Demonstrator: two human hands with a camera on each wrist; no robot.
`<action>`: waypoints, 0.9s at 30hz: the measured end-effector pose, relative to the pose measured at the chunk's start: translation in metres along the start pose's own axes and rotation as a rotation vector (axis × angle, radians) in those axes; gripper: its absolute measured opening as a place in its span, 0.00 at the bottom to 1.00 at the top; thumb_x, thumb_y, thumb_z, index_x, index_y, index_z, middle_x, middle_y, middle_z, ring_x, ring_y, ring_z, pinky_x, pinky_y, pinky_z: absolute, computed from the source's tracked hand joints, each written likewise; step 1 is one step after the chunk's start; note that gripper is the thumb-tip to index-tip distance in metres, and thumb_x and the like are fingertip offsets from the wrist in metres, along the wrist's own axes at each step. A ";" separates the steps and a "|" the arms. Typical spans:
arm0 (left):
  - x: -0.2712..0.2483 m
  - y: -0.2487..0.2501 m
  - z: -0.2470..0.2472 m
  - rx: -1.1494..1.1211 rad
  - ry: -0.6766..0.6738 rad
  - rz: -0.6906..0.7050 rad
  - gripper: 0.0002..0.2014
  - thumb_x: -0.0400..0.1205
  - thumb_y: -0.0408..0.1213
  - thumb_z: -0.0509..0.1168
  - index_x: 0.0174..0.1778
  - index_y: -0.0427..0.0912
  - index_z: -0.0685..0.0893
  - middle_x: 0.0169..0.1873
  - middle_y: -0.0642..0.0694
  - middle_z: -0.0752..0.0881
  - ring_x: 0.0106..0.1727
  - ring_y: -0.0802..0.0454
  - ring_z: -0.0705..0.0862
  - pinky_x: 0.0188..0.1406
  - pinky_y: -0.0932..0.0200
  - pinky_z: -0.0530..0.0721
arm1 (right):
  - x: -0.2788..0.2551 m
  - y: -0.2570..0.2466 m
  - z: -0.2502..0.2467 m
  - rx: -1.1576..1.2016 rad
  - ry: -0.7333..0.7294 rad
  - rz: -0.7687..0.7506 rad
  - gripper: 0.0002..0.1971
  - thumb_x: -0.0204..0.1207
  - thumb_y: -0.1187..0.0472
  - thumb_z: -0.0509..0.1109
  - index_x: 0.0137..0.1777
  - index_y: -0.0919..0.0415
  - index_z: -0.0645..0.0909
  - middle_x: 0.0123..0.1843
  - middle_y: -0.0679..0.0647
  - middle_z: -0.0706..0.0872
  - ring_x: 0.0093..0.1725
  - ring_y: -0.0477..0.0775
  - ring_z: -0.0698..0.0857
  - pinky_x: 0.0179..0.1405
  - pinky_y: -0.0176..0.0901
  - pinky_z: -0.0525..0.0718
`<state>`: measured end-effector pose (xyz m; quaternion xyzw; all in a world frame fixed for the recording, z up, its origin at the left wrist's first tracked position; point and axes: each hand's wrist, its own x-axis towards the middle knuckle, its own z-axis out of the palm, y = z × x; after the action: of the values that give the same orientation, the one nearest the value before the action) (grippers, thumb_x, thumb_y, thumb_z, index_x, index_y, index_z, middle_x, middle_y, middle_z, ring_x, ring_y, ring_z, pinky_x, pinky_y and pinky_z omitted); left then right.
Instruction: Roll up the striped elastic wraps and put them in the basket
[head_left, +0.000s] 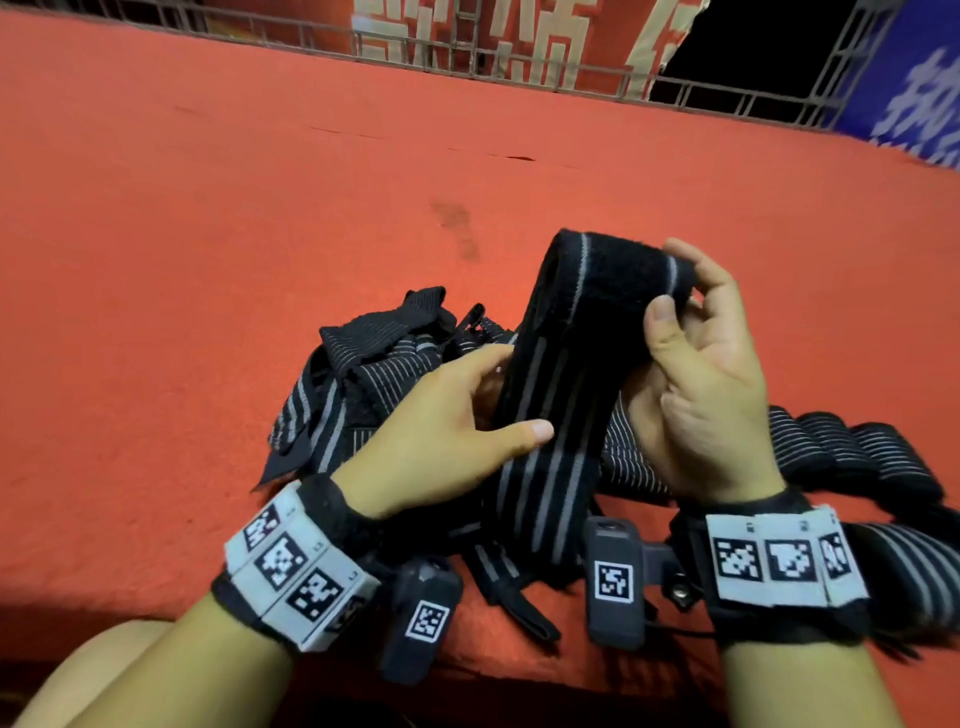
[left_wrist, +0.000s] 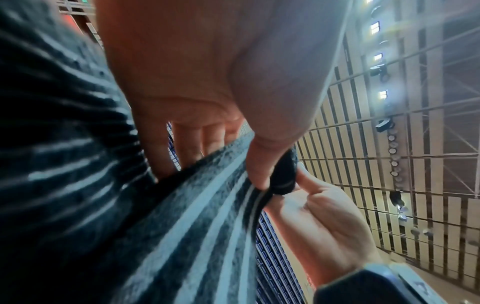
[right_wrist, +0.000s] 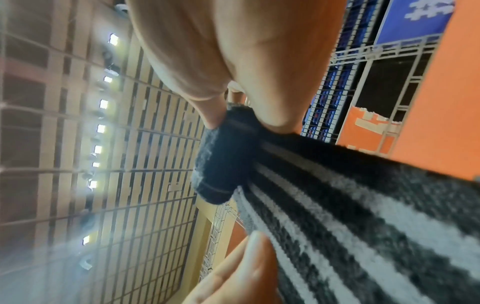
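A black elastic wrap with grey stripes (head_left: 561, 374) is lifted above a red carpeted surface. My right hand (head_left: 691, 353) pinches its folded top end (right_wrist: 223, 156) between thumb and fingers. My left hand (head_left: 457, 421) grips the band lower down, thumb across the front and fingers behind (left_wrist: 197, 144). The band hangs down between both wrists. In the left wrist view the wrap (left_wrist: 197, 216) runs under my thumb to the right hand (left_wrist: 319, 222). A heap of loose striped wraps (head_left: 363, 384) lies behind my left hand. No basket is in view.
More striped wraps (head_left: 862, 467) lie stretched out at the right, behind my right wrist. The red carpet (head_left: 208, 234) spreads wide to the left and far side. A metal fence (head_left: 467, 52) with red and blue banners bounds the back.
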<state>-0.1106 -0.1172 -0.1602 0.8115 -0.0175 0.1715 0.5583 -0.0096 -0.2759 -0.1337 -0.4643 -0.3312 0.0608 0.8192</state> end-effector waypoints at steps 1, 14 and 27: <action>0.000 0.000 0.003 -0.028 0.027 -0.005 0.22 0.80 0.27 0.73 0.70 0.43 0.81 0.61 0.54 0.90 0.63 0.61 0.87 0.70 0.55 0.82 | 0.000 -0.001 0.000 0.021 -0.007 -0.009 0.19 0.86 0.70 0.61 0.75 0.60 0.68 0.66 0.60 0.78 0.63 0.51 0.84 0.65 0.45 0.82; 0.006 0.008 -0.010 -0.715 0.043 -0.221 0.20 0.78 0.24 0.61 0.67 0.26 0.81 0.45 0.40 0.89 0.37 0.51 0.88 0.30 0.62 0.86 | -0.003 0.015 -0.006 -0.349 -0.194 -0.162 0.24 0.68 0.85 0.71 0.53 0.57 0.76 0.62 0.62 0.81 0.65 0.56 0.83 0.63 0.49 0.82; 0.003 0.004 -0.012 -0.640 0.147 -0.192 0.20 0.79 0.26 0.71 0.67 0.32 0.81 0.56 0.33 0.90 0.57 0.37 0.89 0.60 0.43 0.88 | -0.007 0.021 -0.003 -0.606 -0.238 -0.138 0.11 0.69 0.63 0.72 0.50 0.52 0.85 0.56 0.57 0.84 0.66 0.51 0.84 0.65 0.50 0.84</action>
<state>-0.1117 -0.1076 -0.1518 0.5784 0.0465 0.1620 0.7982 -0.0087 -0.2686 -0.1548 -0.6529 -0.4580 -0.0421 0.6018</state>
